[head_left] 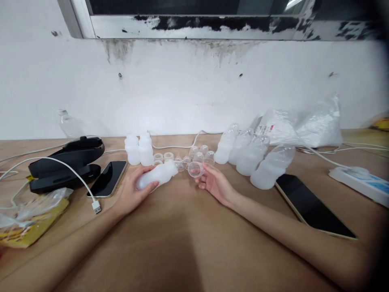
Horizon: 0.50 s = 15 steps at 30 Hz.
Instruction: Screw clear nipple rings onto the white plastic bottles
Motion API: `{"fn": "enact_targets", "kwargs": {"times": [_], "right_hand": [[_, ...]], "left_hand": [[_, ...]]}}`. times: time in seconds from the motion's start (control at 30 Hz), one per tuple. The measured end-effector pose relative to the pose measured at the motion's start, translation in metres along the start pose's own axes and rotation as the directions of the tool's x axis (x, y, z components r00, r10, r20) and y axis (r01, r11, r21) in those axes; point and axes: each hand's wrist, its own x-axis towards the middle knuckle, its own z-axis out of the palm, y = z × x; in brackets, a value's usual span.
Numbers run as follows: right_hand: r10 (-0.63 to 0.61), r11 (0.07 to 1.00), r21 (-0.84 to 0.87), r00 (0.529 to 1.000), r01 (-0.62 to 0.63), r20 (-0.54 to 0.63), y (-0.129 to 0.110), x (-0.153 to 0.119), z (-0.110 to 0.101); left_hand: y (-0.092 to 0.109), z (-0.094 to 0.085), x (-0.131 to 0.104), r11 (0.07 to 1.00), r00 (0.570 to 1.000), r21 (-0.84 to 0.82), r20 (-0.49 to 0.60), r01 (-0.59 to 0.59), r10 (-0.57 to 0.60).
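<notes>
My left hand [138,190] is wrapped round a frosted white bottle [156,175], tilted with its neck toward the right. In my right hand [217,183] is a clear plastic cap [195,169], pinched at its side, with its round opening facing me. The bottle neck and the cap are apart. Just behind them lie several clear domed caps [199,156], some nipples [181,162] and white rings [168,156]. Two frosted bottles [133,151] stand at the back left. Several capped bottles [266,172] stand in a slanting row on the right.
At left are a black case [67,162], a phone [108,178], a USB cable [96,206] and a yellow packet [39,223]. At right lie a larger phone [313,207], a power strip [363,182] and plastic bags [319,123] by the wall.
</notes>
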Motion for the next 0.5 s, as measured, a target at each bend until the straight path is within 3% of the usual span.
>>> {"fn": "enact_targets", "kwargs": {"times": [0.3,0.5], "right_hand": [[0.003,0.998,0.06,1.0,-0.003,-0.001,0.0012,0.0006,-0.0024],[-0.161,0.968,-0.166,0.971,0.191,0.177,0.0037,-0.0065,0.0038]], "left_hand": [[0.0003,0.0007,-0.0019,0.998,0.999,0.054,0.041,-0.035,0.033],[0.0088,-0.0006,-0.0024,0.991,0.984,0.074,0.152,-0.107,0.095]]}}
